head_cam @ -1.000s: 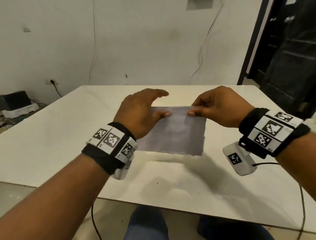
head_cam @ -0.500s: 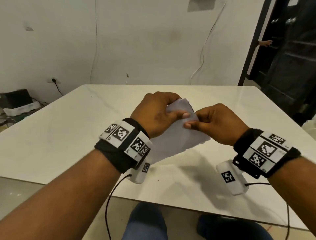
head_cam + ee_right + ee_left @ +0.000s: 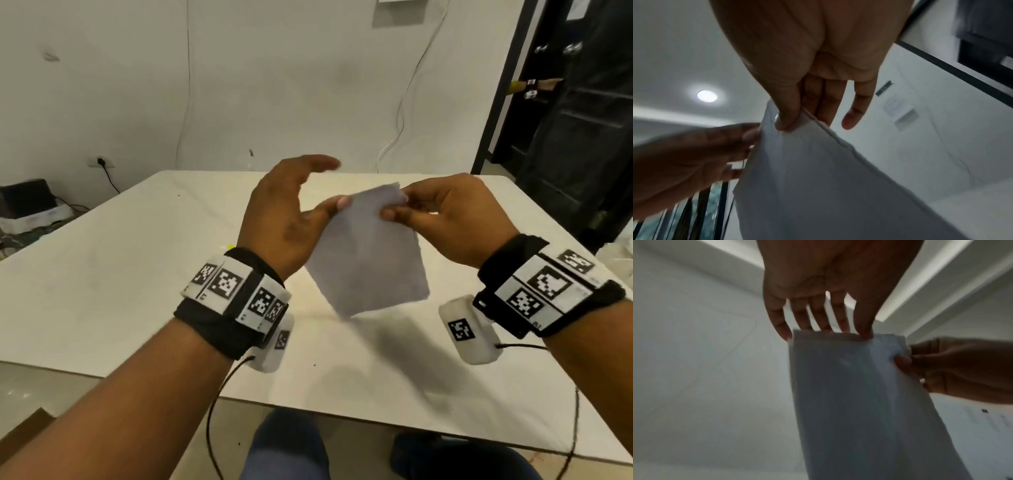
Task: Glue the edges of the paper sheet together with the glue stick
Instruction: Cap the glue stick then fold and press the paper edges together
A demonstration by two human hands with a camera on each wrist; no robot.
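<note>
A pale grey paper sheet (image 3: 370, 260) hangs tilted in the air above the white table (image 3: 102, 274). My right hand (image 3: 397, 205) pinches its upper right corner between thumb and fingers; the right wrist view shows the thumb pressed on the paper (image 3: 818, 178) near a doubled edge. My left hand (image 3: 329, 185) is at the sheet's upper left with fingers stretched straight, only the thumb tip touching the edge. In the left wrist view the paper (image 3: 859, 402) hangs below the straight fingers (image 3: 818, 318). A small yellow thing (image 3: 230, 246) peeks out behind my left wrist; what it is cannot be told.
Cables run down from both wrist cameras past the table's near edge. A dark box (image 3: 27, 202) sits on the floor at the left by a wall socket. A dark doorway (image 3: 565, 137) stands at the right, with another person's arm (image 3: 534, 85) in it.
The sheet swung from lying level between both hands to hanging from its upper corner. My left hand let go of its pinch and straightened its fingers. My right hand kept its hold.
</note>
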